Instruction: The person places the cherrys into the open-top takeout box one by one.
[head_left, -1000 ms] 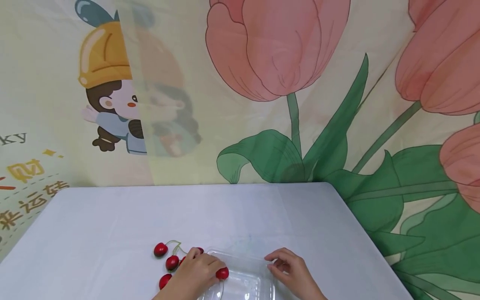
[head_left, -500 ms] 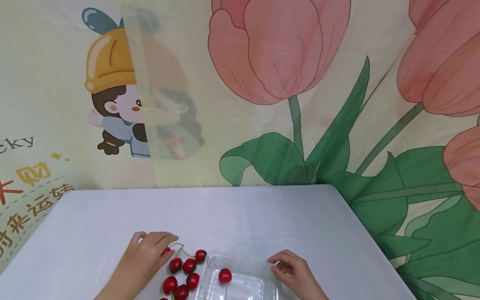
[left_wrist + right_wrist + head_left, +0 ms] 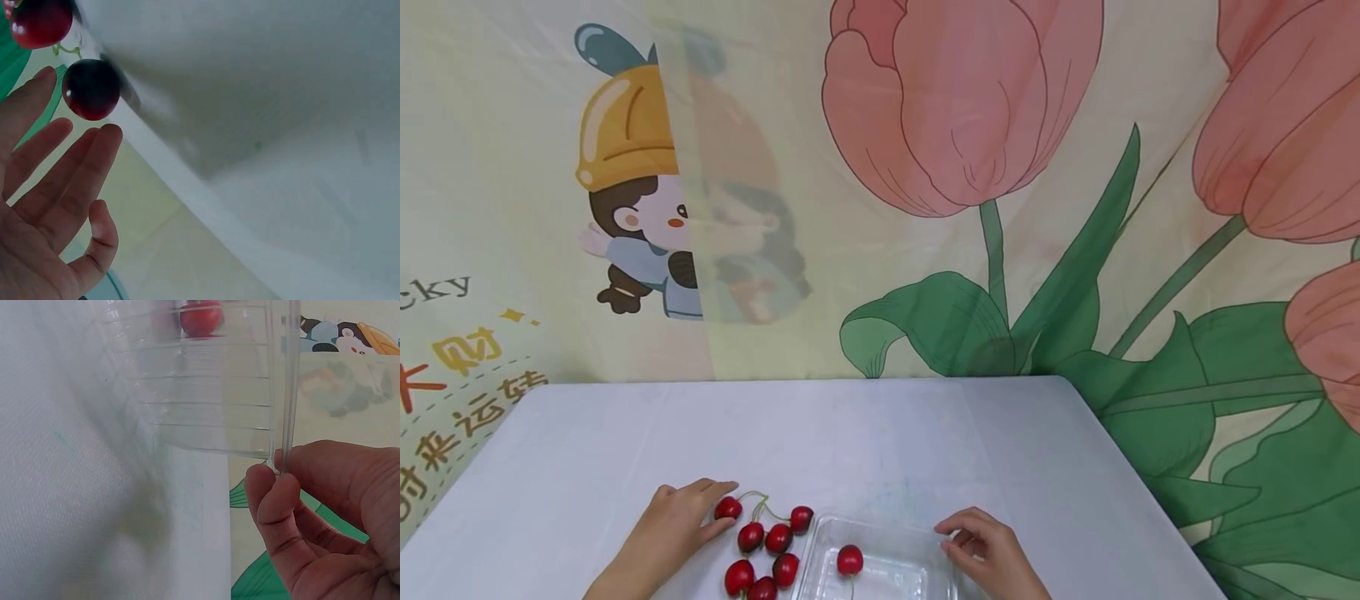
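My left hand (image 3: 672,527) is beside the leftmost cherry (image 3: 727,508), its fingers and thumb spread around the near side of the fruit. In the left wrist view a dark red cherry (image 3: 92,89) is just beyond the extended fingertips, with a gap to them. My right hand (image 3: 988,550) pinches the rim of a clear plastic box (image 3: 206,412) at its corner, thumb on one side and fingers on the other. One cherry (image 3: 850,560) with its stem lies inside the box.
Several more cherries, among them one red cherry (image 3: 750,537) and another cherry (image 3: 801,520), lie between my left hand and the box, some joined by green stems. A white-covered table (image 3: 647,442) extends back to a printed wall cloth (image 3: 925,292).
My left hand has let go of a cherry in the box and moved left to the leftmost cherry, then drawn back slightly from it. The right hand stays at the box rim.
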